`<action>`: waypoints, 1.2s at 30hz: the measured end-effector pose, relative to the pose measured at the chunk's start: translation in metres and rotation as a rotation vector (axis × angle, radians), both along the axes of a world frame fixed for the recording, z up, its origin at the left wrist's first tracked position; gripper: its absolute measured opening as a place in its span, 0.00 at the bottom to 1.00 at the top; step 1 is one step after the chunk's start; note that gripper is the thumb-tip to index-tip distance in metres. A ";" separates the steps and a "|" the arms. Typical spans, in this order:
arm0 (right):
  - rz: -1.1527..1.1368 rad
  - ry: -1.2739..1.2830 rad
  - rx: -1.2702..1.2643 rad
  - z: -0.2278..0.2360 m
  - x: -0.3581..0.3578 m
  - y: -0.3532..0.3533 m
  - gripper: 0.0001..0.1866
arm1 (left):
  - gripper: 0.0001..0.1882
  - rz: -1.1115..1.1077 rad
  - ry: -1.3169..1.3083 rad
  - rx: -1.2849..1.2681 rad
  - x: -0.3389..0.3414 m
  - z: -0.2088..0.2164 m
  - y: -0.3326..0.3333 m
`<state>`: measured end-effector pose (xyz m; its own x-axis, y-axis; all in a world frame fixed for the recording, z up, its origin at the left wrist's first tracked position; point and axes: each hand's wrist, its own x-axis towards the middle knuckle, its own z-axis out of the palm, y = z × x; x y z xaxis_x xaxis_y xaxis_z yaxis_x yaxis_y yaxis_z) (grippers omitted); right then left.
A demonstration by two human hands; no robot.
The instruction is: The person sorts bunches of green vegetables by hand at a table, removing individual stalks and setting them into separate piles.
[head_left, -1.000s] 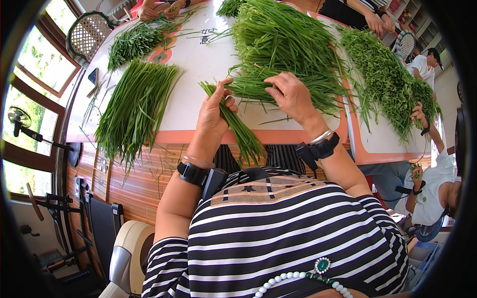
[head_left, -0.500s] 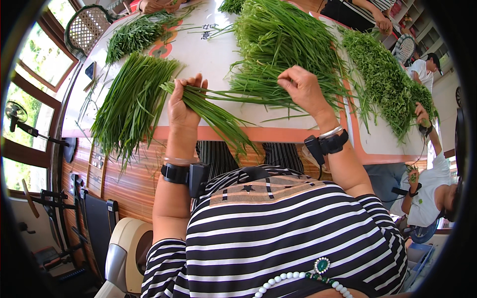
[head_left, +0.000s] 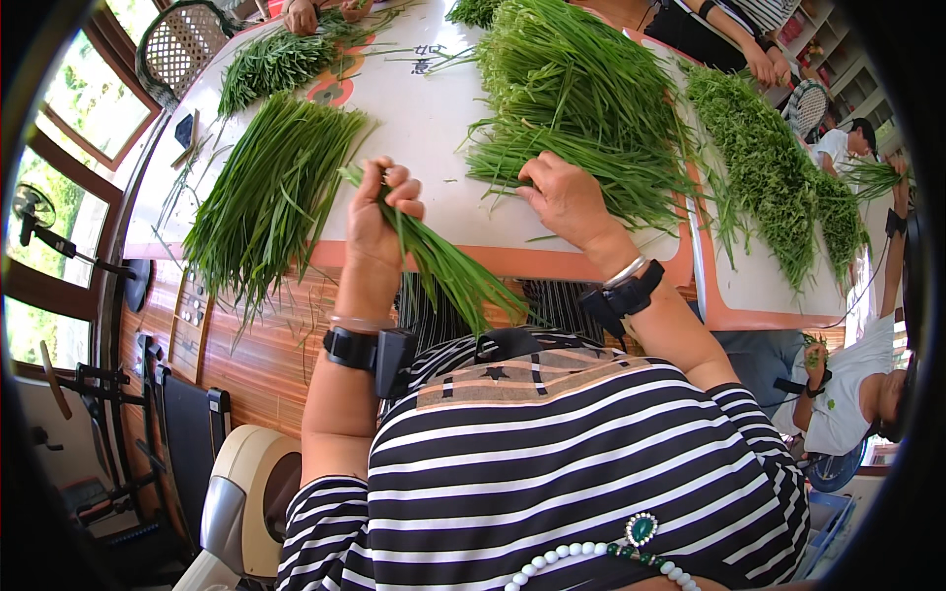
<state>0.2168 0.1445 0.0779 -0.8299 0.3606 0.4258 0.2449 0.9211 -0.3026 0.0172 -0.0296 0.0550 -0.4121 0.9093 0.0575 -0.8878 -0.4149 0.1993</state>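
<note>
My left hand (head_left: pixel 377 219) is closed around a small bunch of chives (head_left: pixel 455 274); their pale ends stick out above the fist and the green blades slope down to the right, past the table edge. Left of that hand lies a neat pile of chives (head_left: pixel 274 182), its tips hanging over the near edge. My right hand (head_left: pixel 574 205) is bent with fingertips pinched together at the near left end of a large heap of chives (head_left: pixel 581 94). Whatever sits between those fingertips is too small to make out.
The white table (head_left: pixel 424 108) has an orange border. A dark phone-like object (head_left: pixel 184 131) lies at its left. Another greens pile (head_left: pixel 271 74) sits far left, beside a person's hands (head_left: pixel 301 17). More greens (head_left: pixel 754 163) cover the right table, where a person in white (head_left: pixel 838 389) raises some.
My right hand has moved left and slightly down to the heap's near end. Long blades that stretched between my hands are gone from there. The left hand's bunch is gathered more tightly, slightly lower.
</note>
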 end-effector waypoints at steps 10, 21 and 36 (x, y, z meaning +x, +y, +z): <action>0.011 0.177 -0.321 0.015 -0.003 -0.003 0.04 | 0.12 -0.094 0.231 -0.291 0.041 0.004 0.024; 0.168 0.230 -0.226 0.014 -0.005 -0.023 0.03 | 0.13 -0.064 0.351 -0.550 0.051 0.016 0.029; 0.183 0.064 -0.342 0.017 0.006 -0.033 0.06 | 0.10 -0.049 0.416 -0.474 0.045 0.014 0.015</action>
<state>0.2232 0.1116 0.0948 -0.8691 0.3396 0.3596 0.0570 0.7909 -0.6093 0.0617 -0.0147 0.0690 -0.3988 0.8928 -0.2094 -0.7121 -0.1576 0.6841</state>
